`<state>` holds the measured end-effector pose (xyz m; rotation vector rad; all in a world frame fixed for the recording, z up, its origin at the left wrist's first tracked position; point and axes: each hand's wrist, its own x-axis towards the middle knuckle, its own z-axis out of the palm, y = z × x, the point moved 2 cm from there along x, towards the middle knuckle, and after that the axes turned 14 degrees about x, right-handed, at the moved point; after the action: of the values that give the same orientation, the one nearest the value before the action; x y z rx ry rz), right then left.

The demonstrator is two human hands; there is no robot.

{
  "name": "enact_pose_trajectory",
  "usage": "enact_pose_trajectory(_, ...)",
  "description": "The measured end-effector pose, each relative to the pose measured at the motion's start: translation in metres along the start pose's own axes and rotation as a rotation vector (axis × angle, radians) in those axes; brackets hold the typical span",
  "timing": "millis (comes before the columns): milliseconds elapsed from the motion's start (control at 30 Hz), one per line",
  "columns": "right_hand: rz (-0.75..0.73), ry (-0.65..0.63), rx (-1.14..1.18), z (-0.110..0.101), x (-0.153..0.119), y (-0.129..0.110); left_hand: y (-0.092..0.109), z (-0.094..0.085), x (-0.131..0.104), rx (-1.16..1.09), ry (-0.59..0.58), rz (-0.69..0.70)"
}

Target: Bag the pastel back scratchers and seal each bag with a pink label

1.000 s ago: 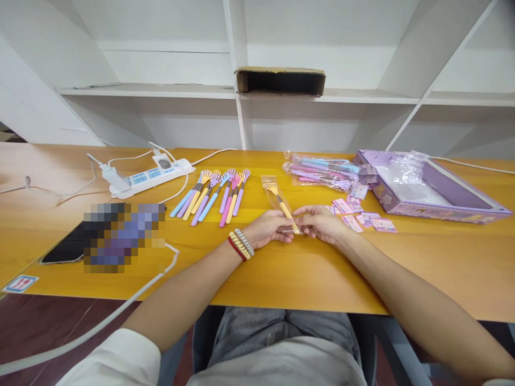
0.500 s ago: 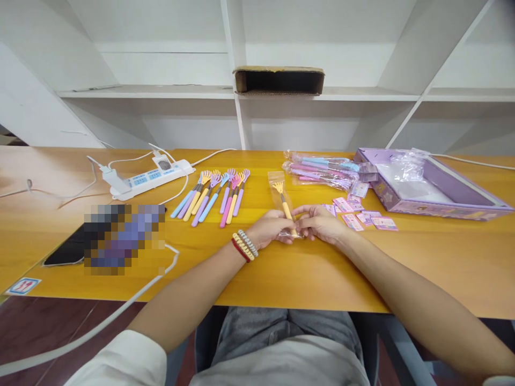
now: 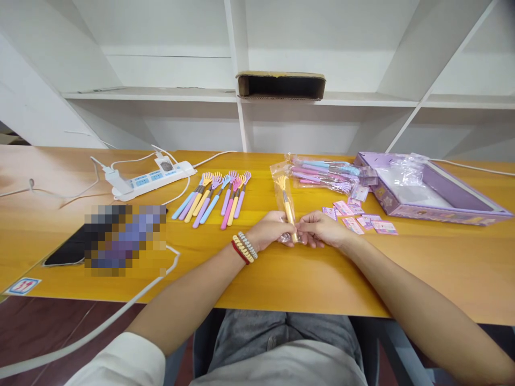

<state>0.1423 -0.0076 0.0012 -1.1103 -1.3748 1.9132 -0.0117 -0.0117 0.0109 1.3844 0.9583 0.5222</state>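
A yellow back scratcher [image 3: 288, 208] with a claw-shaped head lies inside a clear plastic bag [image 3: 277, 171], its head pointing away from me. My left hand [image 3: 270, 230] is closed around the lower handle through the bag, thumb on top. From the other side, the fingers of my right hand [image 3: 323, 228] pinch the bag's near end beside the handle; the exact fingertip contact is partly hidden. To the left, several loose back scratchers [image 3: 216, 195] in purple, yellow, blue and pink lie in a row. Small printed cards [image 3: 353, 224] are scattered to the right of my right hand.
Bagged back scratchers [image 3: 322, 170] are piled behind the cards. A purple box [image 3: 446, 210] holding crumpled plastic stands at right. On the left are a power strip [image 3: 155, 179], a dark phone [image 3: 66, 249] and white cables. A cardboard box [image 3: 281, 75] sits on the white shelf behind.
The bagged back scratcher tilts a little more to the left at its head. My right fingers have shifted slightly down and right along the bag's near end. The camera view has shifted slightly.
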Motion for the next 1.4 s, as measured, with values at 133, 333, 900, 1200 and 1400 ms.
enact_pose_trajectory(133, 0.000, -0.042, -0.017, -0.001, -0.001, -0.001, 0.003, -0.001, -0.001, -0.014, -0.047, 0.062)
enact_pose_trajectory(333, -0.069, -0.162, -0.101, 0.000, -0.001, -0.001, 0.006, -0.001, -0.004, 0.010, -0.075, 0.076)
enact_pose_trajectory(900, -0.258, -0.115, -0.038, 0.008, -0.011, -0.007, 0.009, -0.004, -0.010, -0.040, -0.144, 0.128)
enact_pose_trajectory(1200, -0.172, -0.142, -0.094, 0.004, -0.010, -0.009, 0.009, -0.015, -0.002, -0.190, 0.022, 0.105)
enact_pose_trajectory(1400, -0.009, -0.311, -0.352, 0.005, -0.013, -0.009, 0.001, -0.033, 0.008, 0.004, 0.355, 0.001)
